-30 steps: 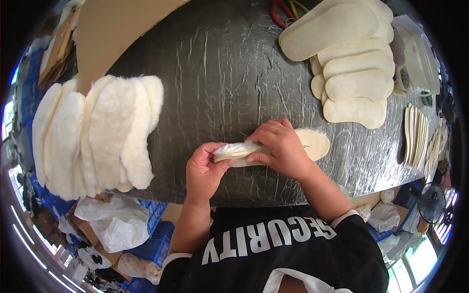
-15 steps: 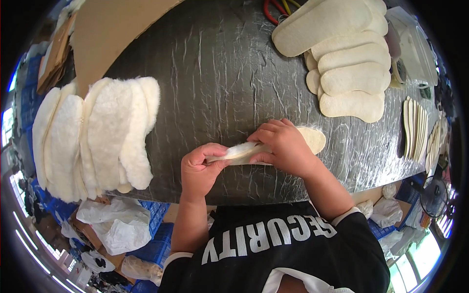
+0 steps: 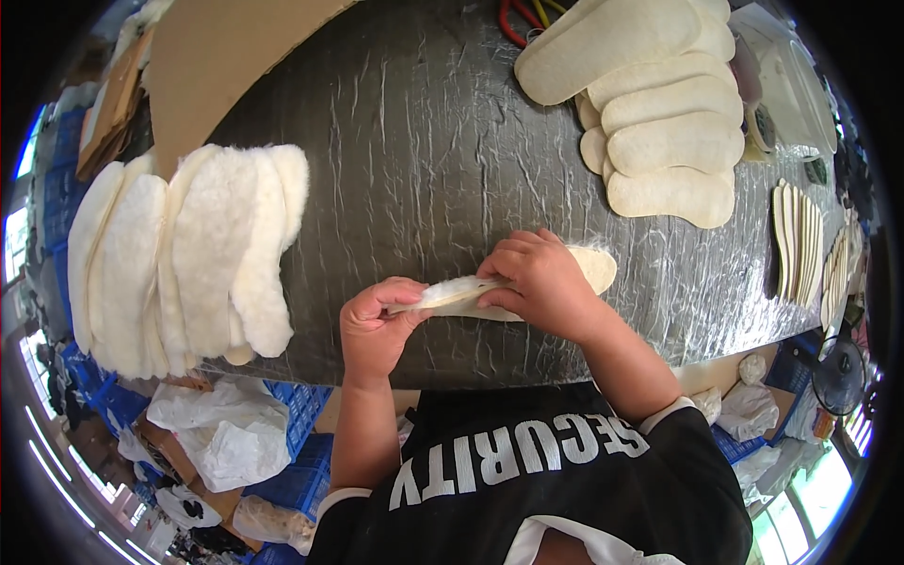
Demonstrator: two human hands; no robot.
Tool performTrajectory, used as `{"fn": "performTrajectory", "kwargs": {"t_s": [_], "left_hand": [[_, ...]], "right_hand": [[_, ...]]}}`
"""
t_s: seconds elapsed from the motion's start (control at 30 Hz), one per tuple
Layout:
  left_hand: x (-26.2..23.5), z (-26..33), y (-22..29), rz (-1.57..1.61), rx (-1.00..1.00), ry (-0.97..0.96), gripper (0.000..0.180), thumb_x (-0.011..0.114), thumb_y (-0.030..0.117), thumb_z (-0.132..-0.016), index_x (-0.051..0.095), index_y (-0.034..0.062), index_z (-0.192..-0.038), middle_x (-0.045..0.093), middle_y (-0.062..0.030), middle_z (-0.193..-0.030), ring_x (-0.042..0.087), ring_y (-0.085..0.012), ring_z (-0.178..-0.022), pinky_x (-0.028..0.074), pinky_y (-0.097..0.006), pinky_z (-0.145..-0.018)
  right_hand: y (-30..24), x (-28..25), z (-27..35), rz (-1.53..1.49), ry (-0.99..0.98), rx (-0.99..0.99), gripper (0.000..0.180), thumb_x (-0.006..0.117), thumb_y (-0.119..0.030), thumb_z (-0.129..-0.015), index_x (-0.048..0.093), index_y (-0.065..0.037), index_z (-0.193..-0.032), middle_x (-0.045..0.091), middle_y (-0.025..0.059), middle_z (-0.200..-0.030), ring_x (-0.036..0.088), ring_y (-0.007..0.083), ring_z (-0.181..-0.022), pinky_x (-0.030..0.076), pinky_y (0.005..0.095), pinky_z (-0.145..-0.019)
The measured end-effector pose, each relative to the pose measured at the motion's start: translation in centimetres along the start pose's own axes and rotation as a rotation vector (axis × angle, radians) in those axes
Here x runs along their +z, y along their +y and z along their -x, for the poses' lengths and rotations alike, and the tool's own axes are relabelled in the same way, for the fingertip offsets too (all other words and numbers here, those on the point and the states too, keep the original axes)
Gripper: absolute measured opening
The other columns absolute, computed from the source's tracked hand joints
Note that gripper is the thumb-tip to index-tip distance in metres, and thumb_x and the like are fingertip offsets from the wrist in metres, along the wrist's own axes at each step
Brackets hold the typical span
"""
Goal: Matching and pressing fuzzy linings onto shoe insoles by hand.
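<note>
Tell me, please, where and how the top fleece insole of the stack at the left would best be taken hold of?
Probably by the broad toe end of the top fleece insole, coming from the right: that side lies uncovered beside bare table, while its left side overlaps the stack.

I see bright, even daylight; glare on the crinkled bench [image 3: 424, 179] beyond the hands, heavy fisheye bending at rim, centre sharp.

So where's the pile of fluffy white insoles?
In the head view, the fleece insoles lie fanned at the table's left end, left of the left hand.
</note>
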State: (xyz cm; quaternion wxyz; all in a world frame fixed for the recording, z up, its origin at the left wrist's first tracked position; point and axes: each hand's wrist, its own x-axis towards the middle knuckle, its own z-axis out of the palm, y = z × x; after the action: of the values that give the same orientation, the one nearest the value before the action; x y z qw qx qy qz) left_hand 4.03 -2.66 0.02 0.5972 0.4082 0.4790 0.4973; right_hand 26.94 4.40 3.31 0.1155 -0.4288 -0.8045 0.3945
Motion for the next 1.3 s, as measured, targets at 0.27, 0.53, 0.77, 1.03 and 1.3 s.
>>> {"fn": "performTrajectory", "kwargs": {"t_s": [0.27,0.53,0.77,1.03,1.3], "left_hand": [[0.5,1.0,0.1,0.003,0.030,0.023,0.018,0.070,-0.011,-0.075,0.062,-0.0004,-0.088,0.065,-0.0116,-0.096,0.063,-0.0152,-0.086,0.053,-0.027,-0.077],[1.7,0.3,0.2,0.302,-0.365,0.231,0.022,0.061,-0.003,-0.085,0.058,-0.0004,-0.106,0.063,-0.0102,-0.098,0.062,-0.0150,-0.087,0.053,-0.029,-0.076],[0.4,0.4,2.8,0.456,-0.591,0.252,0.027,0.050,0.013,-0.095,0.050,0.0058,-0.121,0.060,-0.0098,-0.105,0.062,-0.0179,-0.090,0.053,-0.029,-0.067],[6.2,2.3,8.3,-1.176,0.387,-0.273,0.081,0.086,0.030,-0.053,0.053,0.0082,-0.124,0.059,-0.0068,-0.121,0.039,-0.0284,-0.131,0.018,-0.054,-0.112],[7.1,1.4,4.9,-1.087,0.345,-0.398,0.030,0.081,0.018,-0.059,0.066,0.0084,-0.083,0.067,-0.0024,-0.084,0.063,-0.0202,-0.091,0.016,-0.055,-0.111]], "right_hand": [[-0.4,0.1,1.1,-0.015,-0.011,-0.028,0.021,0.073,-0.024,-0.072,0.066,-0.011,-0.087,0.065,0.0033,-0.086,0.060,0.0239,-0.088,0.042,0.0368,-0.075],[0.6,-0.5,1.0,0.034,-0.066,-0.007,0.048,0.076,-0.027,-0.068,0.060,-0.012,-0.111,0.063,0.0075,-0.105,0.057,0.0272,-0.103,0.041,0.0433,-0.085],[-1.0,-2.1,2.8,-0.051,-0.469,-0.029,0.091,0.076,-0.020,-0.066,0.029,-0.016,-0.143,0.045,0.0166,-0.132,0.048,0.0320,-0.120,0.039,0.0424,-0.099],[2.1,-2.1,3.7,-0.728,-0.809,-0.032,0.090,0.066,-0.005,-0.068,0.023,-0.008,-0.147,0.048,0.0128,-0.131,0.047,0.0223,-0.119,0.035,0.0313,-0.101],[2.4,-1.6,4.9,-0.653,-0.858,-0.005,0.065,0.067,-0.021,-0.074,0.047,-0.009,-0.134,0.060,0.0142,-0.116,0.057,0.0262,-0.107,0.042,0.0353,-0.092]]}}
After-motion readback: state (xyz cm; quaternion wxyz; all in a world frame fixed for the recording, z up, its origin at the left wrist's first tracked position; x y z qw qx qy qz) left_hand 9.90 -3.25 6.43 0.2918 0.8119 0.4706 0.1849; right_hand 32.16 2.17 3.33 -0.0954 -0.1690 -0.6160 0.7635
